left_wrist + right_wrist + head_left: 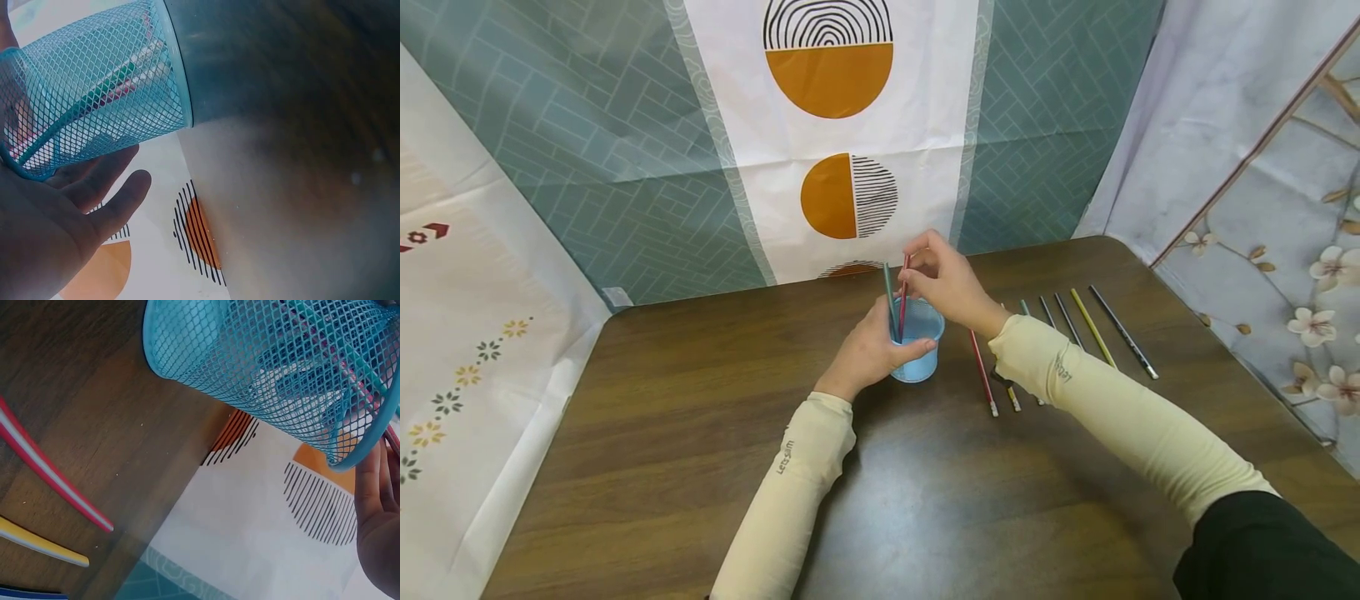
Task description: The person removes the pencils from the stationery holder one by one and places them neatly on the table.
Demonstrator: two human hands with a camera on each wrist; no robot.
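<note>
A light-blue mesh pencil cup point(916, 368) stands upright on the table, and my left hand point(867, 348) holds it from the left side, thumb across its front. Inside leans a green pencil point(890, 292). My right hand point(951, 285) is above the rim and pinches the upper part of a red pencil point(903, 310), whose lower part is down in the cup. Through the mesh of the cup point(119, 75) in the left wrist view, both pencils show. The right wrist view has the cup point(187, 350) beside my right hand point(381, 531).
Right of the cup, several pencils lie in a row on the brown table point(700, 433), among them a red pencil point(982, 371), a yellow pencil point(1093, 328) and a dark pencil point(1123, 332) at the far right. My right forearm covers part of the row. A patterned cloth point(850, 133) hangs behind the table.
</note>
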